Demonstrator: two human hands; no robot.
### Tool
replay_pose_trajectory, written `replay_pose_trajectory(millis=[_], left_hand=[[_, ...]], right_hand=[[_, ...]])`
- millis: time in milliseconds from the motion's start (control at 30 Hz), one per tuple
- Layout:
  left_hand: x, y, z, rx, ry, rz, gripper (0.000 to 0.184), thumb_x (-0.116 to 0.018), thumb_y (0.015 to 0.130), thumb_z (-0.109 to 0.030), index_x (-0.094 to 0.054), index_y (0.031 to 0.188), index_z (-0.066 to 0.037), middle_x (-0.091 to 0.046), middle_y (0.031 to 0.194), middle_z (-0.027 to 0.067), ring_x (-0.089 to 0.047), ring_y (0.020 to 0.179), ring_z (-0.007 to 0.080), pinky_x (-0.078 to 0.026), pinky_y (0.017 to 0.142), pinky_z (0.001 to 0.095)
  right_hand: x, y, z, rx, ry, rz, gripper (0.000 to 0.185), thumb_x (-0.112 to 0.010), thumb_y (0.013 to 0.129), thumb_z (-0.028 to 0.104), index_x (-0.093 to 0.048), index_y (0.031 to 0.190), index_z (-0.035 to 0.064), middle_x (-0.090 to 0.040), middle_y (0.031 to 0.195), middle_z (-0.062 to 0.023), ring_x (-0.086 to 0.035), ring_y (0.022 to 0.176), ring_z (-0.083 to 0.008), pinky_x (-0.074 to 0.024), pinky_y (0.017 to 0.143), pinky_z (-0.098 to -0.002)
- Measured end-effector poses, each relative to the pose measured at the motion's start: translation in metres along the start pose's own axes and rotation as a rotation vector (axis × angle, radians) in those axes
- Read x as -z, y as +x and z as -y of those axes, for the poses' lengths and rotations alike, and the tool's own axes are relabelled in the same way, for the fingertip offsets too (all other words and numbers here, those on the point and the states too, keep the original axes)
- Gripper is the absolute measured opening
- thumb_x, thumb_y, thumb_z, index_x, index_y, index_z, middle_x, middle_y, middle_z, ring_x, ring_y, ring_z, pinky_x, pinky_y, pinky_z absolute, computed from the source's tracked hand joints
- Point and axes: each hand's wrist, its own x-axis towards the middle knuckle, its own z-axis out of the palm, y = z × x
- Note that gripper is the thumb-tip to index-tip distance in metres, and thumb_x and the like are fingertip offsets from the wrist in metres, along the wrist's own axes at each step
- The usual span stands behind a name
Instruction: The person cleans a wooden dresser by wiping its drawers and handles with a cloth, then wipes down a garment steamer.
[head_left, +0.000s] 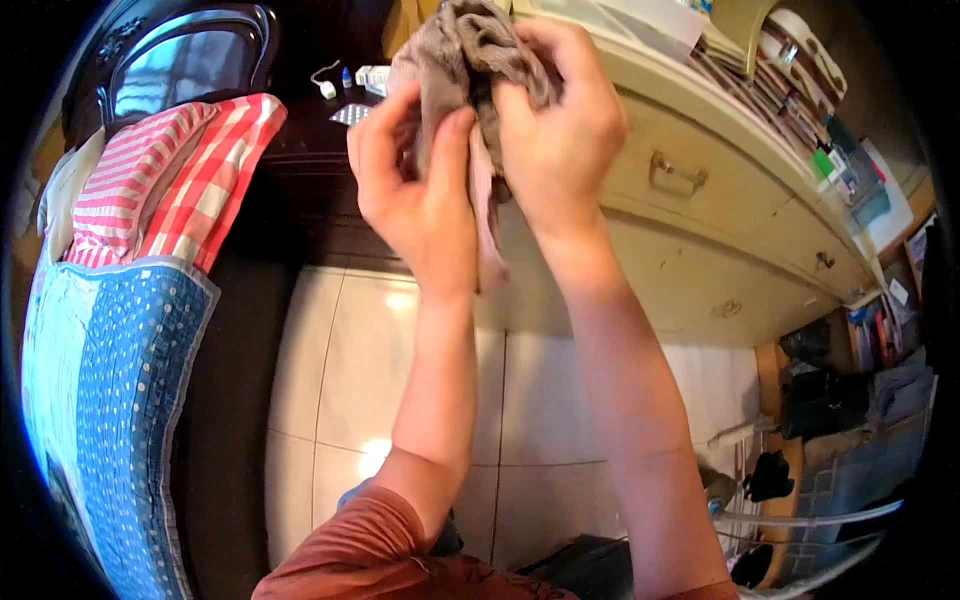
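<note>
A crumpled grey-brown cloth (pixel 445 75) is held up at the top middle, between both hands. My left hand (pixel 425 185) grips its lower left side, with the thumb pointing up and the fingers curled. On the right side, my right hand (pixel 565 125) pinches the cloth with thumb and fingers. A narrow pinkish strip of the cloth hangs down between the two wrists. Part of the fingertips is hidden in the folds.
Behind the hands stands a cream dresser (pixel 720 215) with metal handles. A dark wooden table (pixel 310 150) carries a blister pack (pixel 350 114) and a small blue bottle (pixel 347 77). Left is a bed with a blue quilt (pixel 135 370) and pillows (pixel 140 185). Shelves are at right.
</note>
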Motion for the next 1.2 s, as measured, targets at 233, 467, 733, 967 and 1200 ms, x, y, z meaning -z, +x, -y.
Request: replay_pose_trajectory(millis=[233, 467, 733, 967, 1200], left_hand=[[0.016, -0.034, 0.097, -0.235, 0.137, 0.058, 0.019, -0.062, 0.088, -0.001, -0.054, 0.105, -0.003, -0.055, 0.094, 0.0049, -0.051, 0.084, 0.0155, -0.043, 0.072, 0.0275], [0.059, -0.108, 0.155, 0.345, 0.383, 0.232, 0.042, -0.055, 0.098, -0.026, -0.035, 0.128, -0.004, -0.053, 0.12, 0.0135, -0.054, 0.106, 0.0231, -0.044, 0.09, 0.0344], [0.073, -0.112, 0.166, 0.046, 0.538, 0.177, 0.029, -0.054, 0.091, -0.01, -0.048, 0.116, 0.001, -0.051, 0.106, 0.0181, -0.049, 0.105, 0.0362, -0.039, 0.095, 0.0408], [0.037, -0.095, 0.142, 0.0, 0.386, 0.074, 0.036, -0.058, 0.078, 0.007, -0.049, 0.113, 0.003, -0.05, 0.103, 0.0126, -0.05, 0.1, 0.0272, -0.041, 0.092, 0.0367], [0.006, -0.142, 0.116, -0.073, 0.401, 0.384, 0.024, -0.054, 0.075, 0.01, -0.057, 0.096, -0.001, -0.054, 0.089, 0.0167, -0.056, 0.083, 0.0354, -0.046, 0.071, 0.042]], right_hand=[[-0.003, -0.065, -0.008, -0.057, -0.075, 0.108, 0.022, -0.058, 0.069, -0.005, -0.062, 0.088, 0.0048, -0.059, 0.08, -0.0141, -0.062, 0.072, -0.0335, -0.0492, 0.063, -0.0383], [0.008, -0.168, -0.029, -0.271, -0.183, 0.305, 0.02, -0.059, 0.073, -0.001, -0.062, 0.09, 0.0078, -0.06, 0.083, -0.0112, -0.062, 0.074, -0.0344, -0.05, 0.065, -0.0421], [0.011, -0.21, -0.018, -0.733, 0.012, 0.064, 0.032, -0.054, 0.078, -0.003, -0.065, 0.107, 0.0028, -0.06, 0.101, -0.0156, -0.06, 0.096, -0.0327, -0.0479, 0.085, -0.0396], [0.021, -0.183, -0.033, -0.728, 0.144, -0.007, 0.03, -0.062, 0.076, 0.0, -0.071, 0.104, 0.0031, -0.06, 0.1, -0.0128, -0.058, 0.091, -0.0251, -0.0479, 0.08, -0.0337], [0.078, -0.167, -0.064, -1.091, 0.289, -0.242, 0.021, -0.054, 0.09, 0.001, -0.065, 0.108, -0.0041, -0.067, 0.092, -0.0064, -0.062, 0.083, -0.0108, -0.0511, 0.075, -0.0254]])
